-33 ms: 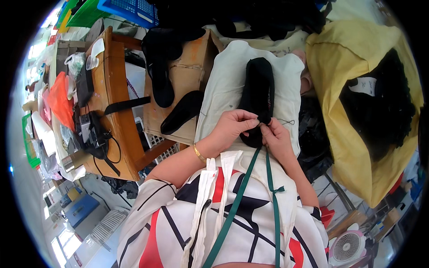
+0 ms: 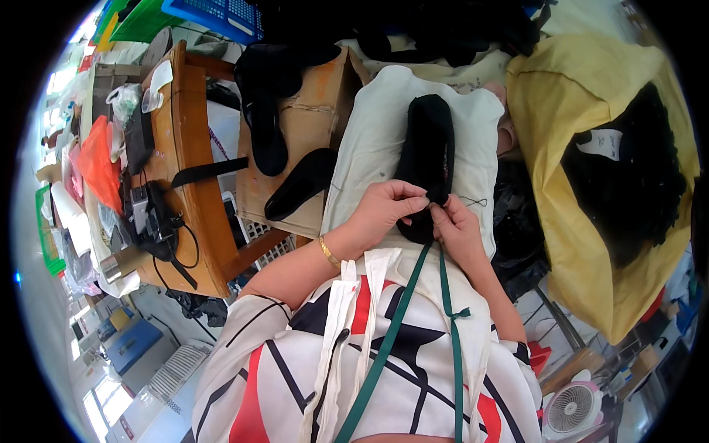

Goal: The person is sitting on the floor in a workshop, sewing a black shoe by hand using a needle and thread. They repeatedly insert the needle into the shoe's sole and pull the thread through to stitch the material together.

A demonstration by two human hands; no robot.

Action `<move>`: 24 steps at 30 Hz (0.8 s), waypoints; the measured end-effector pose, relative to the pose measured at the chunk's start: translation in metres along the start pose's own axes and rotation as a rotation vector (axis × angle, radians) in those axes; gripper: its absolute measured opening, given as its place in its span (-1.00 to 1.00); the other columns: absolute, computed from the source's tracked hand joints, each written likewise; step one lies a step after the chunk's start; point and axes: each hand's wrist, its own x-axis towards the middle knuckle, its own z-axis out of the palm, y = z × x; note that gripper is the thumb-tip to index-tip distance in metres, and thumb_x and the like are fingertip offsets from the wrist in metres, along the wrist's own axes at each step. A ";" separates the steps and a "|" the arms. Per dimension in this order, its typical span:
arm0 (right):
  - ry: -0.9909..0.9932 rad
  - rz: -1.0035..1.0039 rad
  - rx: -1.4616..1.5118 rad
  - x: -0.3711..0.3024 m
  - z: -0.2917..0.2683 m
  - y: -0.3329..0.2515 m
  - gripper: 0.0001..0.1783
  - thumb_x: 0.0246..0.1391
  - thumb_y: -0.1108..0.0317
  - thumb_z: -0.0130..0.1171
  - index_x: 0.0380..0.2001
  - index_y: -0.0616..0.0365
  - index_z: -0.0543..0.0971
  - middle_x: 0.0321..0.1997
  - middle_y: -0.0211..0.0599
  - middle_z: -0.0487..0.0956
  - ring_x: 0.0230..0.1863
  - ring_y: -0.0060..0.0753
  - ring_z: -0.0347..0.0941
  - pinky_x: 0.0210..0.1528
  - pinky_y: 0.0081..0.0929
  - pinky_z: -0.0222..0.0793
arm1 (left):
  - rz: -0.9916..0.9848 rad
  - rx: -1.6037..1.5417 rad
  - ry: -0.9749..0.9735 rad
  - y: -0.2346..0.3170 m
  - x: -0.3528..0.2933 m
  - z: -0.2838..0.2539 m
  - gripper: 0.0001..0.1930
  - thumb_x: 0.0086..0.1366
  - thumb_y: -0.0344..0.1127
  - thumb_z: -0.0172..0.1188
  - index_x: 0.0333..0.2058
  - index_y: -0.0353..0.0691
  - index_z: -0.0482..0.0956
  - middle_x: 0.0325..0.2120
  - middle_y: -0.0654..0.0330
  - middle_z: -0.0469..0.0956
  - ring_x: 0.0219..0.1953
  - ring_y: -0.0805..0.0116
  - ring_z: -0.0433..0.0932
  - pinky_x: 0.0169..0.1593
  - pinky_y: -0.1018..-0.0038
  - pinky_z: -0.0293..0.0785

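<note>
A black cloth shoe (image 2: 427, 140) lies lengthwise on a white cloth pad (image 2: 373, 129) in front of my body, its nearer end toward me. My left hand (image 2: 384, 210) is closed in a pinch on black fabric at that nearer end. Close beside it, my right hand (image 2: 459, 227) pinches the same spot, thumb and fingertips almost meeting the left ones. Whether a needle or other small item is between the fingertips is too small to tell. A thin dark looped thread or wire (image 2: 476, 201) shows just past the right fingers.
Left of the pad, more black shoes (image 2: 301, 184) rest on a cardboard box (image 2: 306, 122), beside a wooden table (image 2: 196, 133). To the right stands a yellow sack (image 2: 591, 74) with black items inside. A pink-and-white fan (image 2: 572, 406) is at the lower right.
</note>
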 end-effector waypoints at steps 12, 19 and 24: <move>0.050 0.031 -0.160 0.004 0.002 -0.013 -0.82 0.27 0.36 0.11 -0.11 0.17 0.46 -0.57 -0.51 0.47 -0.60 -0.70 0.36 -0.54 -0.66 0.26 | 0.002 0.078 -0.027 -0.002 0.007 0.001 -0.77 0.22 -0.34 0.34 -0.21 -0.35 0.64 -0.38 0.25 0.64 -0.42 0.55 0.53 -0.35 0.59 0.48; -0.078 0.058 -0.060 0.002 0.014 -0.034 -0.62 0.23 0.45 0.10 0.09 0.11 0.32 -0.52 -0.42 0.46 -0.58 -0.68 0.35 -0.57 -0.66 0.28 | 0.086 0.212 -0.096 0.008 -0.003 -0.001 -0.78 0.19 -0.26 0.31 -0.32 -0.32 0.66 -0.49 0.24 0.61 -0.50 0.50 0.54 -0.41 0.54 0.51; -0.207 -0.051 -0.291 0.020 -0.029 -0.028 -0.58 0.07 0.64 0.04 0.03 0.18 0.50 -0.34 -0.29 0.57 -0.48 -0.55 0.51 -0.45 -0.62 0.40 | 0.151 0.122 -0.106 -0.020 0.008 -0.007 -0.84 0.19 -0.28 0.31 -0.37 -0.26 0.63 -0.49 0.30 0.59 -0.55 0.55 0.48 -0.51 0.58 0.48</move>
